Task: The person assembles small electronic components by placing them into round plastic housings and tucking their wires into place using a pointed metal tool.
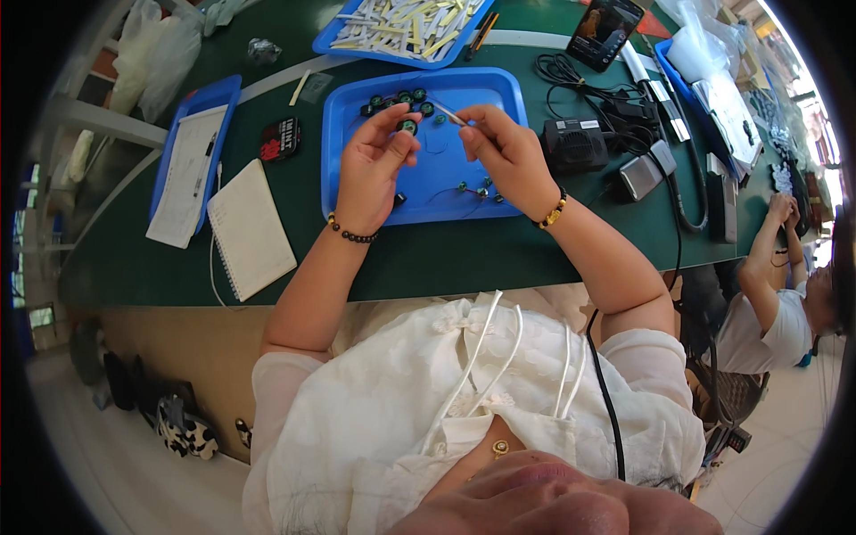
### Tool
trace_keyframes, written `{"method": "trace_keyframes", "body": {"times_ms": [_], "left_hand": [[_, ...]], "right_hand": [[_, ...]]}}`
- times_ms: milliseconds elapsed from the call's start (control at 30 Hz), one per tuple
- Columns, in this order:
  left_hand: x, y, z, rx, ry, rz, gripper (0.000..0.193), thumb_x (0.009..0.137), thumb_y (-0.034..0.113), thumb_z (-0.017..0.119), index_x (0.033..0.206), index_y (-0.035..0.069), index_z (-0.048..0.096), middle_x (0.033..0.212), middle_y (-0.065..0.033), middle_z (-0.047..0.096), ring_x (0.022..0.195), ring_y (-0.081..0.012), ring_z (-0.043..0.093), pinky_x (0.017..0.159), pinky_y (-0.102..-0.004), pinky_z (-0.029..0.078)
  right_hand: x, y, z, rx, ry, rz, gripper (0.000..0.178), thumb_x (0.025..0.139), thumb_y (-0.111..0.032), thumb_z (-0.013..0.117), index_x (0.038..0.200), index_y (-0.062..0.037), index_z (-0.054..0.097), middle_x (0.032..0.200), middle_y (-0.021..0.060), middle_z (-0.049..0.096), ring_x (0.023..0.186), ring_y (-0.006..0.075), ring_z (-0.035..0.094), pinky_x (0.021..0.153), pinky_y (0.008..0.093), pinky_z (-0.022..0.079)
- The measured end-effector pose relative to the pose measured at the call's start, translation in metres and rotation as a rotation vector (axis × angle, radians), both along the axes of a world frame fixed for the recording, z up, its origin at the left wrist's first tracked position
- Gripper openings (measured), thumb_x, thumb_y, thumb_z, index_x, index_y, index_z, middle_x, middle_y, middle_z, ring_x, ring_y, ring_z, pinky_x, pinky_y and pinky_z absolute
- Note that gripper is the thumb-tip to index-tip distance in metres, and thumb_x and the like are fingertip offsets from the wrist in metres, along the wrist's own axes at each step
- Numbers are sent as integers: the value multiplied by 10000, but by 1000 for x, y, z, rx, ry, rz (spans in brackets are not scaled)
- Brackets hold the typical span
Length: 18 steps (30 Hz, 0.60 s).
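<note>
Upper centre: left hand [374, 165] pinches part [407, 127], half finger-hidden; right hand [506, 156] pinches tool [448, 113], tip unclear. Left: black box [280, 140], printed.

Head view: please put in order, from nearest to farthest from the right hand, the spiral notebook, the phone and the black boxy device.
From the right hand:
1. Black boxy device, just to its right.
2. Phone, farther off, up and to the right.
3. Spiral notebook, well over on the left side.

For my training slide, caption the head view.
Over a blue tray, the left hand holds a round part and the right hand a slim tool.
</note>
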<state>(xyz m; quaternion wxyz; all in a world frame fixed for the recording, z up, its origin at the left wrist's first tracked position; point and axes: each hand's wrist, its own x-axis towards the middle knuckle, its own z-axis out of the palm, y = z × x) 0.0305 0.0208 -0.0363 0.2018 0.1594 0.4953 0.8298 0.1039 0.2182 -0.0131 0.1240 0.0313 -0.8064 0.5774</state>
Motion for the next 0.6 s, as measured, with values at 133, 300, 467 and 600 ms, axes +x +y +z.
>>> {"method": "trace_keyframes", "body": {"times_ms": [133,300,467,600], "left_hand": [[-3,1,-2,33,-8,-2,244,966,121,623,1196,38,628,1252,-122,629,1003,-164,647,863,-271,543],[-6,1,-8,172,-7,-62,300,977,116,597,1261,19,594,1245,-135,622,1136,-235,622,1013,-334,512],[-4,8,2,72,80,-31,317,971,131,612,1249,-20,583,1214,-127,623,1162,-221,603,1030,-328,496],[0,0,-4,1,129,32,296,976,115,608,1251,8,583,1226,-122,627,1058,-174,626,871,-275,533]], "right_hand": [[3,-7,-2,61,7,43,174,952,-152,638,1093,-50,630,686,57,646,608,135,624,567,277,476],[2,-6,-6,75,56,11,138,923,-142,664,1033,-59,658,694,88,664,590,183,650,548,293,486],[5,-5,-4,253,100,-64,121,891,-150,685,1009,-127,673,723,116,665,588,265,643,540,344,497],[3,-4,-6,337,172,-77,138,886,-141,685,1020,-109,671,749,104,689,614,259,670,565,346,515]]}}
